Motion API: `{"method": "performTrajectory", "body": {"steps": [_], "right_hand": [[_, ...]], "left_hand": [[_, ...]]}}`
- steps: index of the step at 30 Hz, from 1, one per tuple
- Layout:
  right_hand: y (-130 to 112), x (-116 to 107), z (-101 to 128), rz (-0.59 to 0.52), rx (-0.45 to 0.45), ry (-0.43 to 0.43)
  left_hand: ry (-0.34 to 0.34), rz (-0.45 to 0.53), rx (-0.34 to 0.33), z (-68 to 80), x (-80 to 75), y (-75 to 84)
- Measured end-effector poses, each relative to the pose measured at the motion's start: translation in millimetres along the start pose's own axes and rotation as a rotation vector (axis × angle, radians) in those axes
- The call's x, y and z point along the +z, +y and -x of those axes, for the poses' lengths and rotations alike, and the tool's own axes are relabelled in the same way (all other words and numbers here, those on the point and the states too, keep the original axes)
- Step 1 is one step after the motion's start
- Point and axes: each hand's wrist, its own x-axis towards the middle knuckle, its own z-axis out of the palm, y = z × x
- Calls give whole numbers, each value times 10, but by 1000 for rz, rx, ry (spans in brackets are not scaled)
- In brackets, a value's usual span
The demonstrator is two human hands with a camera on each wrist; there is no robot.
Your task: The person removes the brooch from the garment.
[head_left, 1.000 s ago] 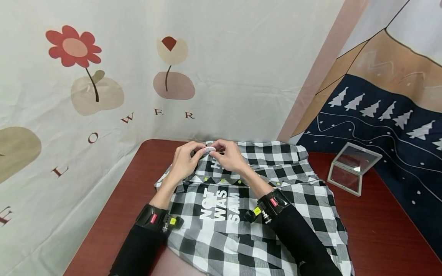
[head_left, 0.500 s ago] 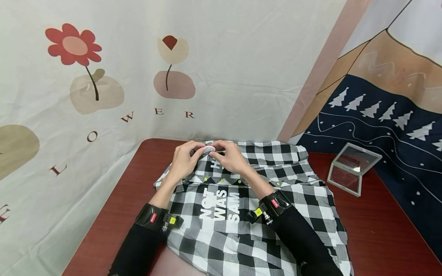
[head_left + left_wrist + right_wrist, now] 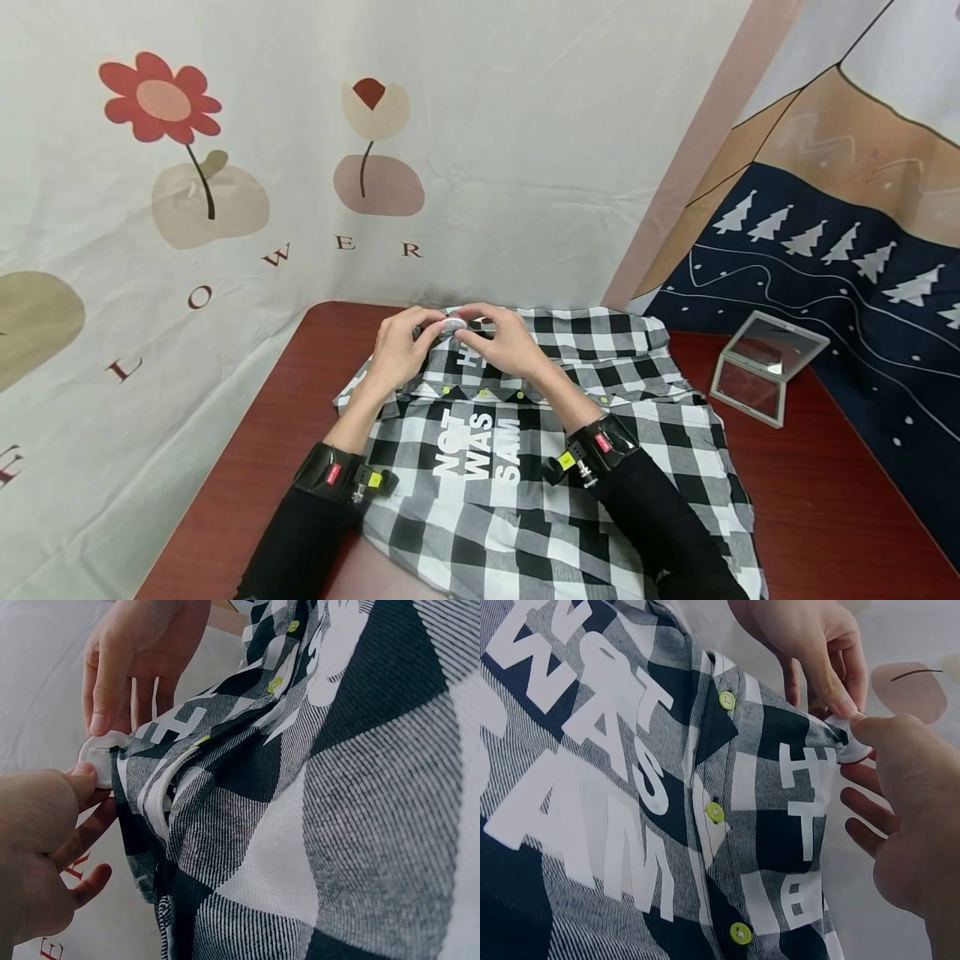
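A dark red table [image 3: 825,500] stands against a pale wall cloth [image 3: 225,208] printed with flowers and letters, with a dark blue cloth of white trees [image 3: 862,275] to the right. Spread across the table is a black and white checked shirt [image 3: 600,467] with white lettering down its front and small yellow-green buttons [image 3: 727,700] along the placket. Near the shirt's right edge, apart from it, a small hinged mirror [image 3: 765,367] lies open on the table. Both forearms wear black sleeves and black wrist straps. At the far end of the shirt, by the collar, the two hands meet over a small white round badge [image 3: 453,325] that sits at the fabric's edge. The left hand [image 3: 401,350] pinches the badge between thumb and fingertips, with the shirt edge caught beside it. The right hand [image 3: 504,342] has its thumb and forefinger closed on the opposite side of the same badge, the other fingers loosely curled beneath.
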Motion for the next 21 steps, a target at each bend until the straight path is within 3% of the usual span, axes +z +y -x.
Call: {"method": "performTrajectory", "body": {"steps": [21], "right_hand": [[41, -6, 5, 20, -58, 75]], "left_hand": [[-11, 6, -25, -8, 11, -25]]}}
